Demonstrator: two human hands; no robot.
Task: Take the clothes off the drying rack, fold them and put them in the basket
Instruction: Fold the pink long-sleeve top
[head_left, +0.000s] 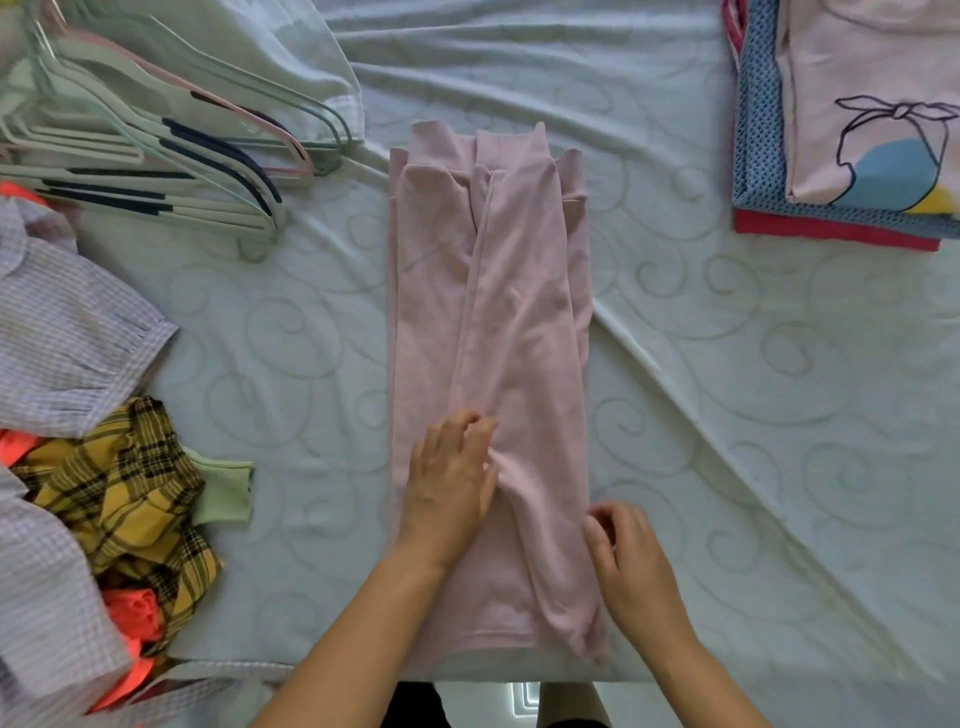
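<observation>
Nearest the camera, both forearms reach in from the bottom edge over the bed (779, 389), which is covered with a pale green sheet with a swirl pattern. The left hand (449, 483) lies flat on the near part of the pink garment (514, 312), fingers stretched out and pressing the cloth down just left of its middle fold. The right hand (636, 566) sits at the garment's right edge, a little nearer than the left hand, with its fingers curled at the hem. Whether it actually pinches the cloth cannot be told.

The pink garment lies in the middle of the bed, folded lengthwise into a long narrow strip that runs away from the hands, its sides turned in over the centre.

To the left, well apart from the strip, lies a loose heap of unfolded clothes: a lilac checked shirt (67, 332), a yellow plaid garment (130, 483), an orange piece (132, 613) and a light green piece (223, 493).

Farther back on the left lies a bunch of plastic hangers (156, 156). At the far right stands a stack of folded clothes (857, 130), with a printed pink top uppermost.
</observation>
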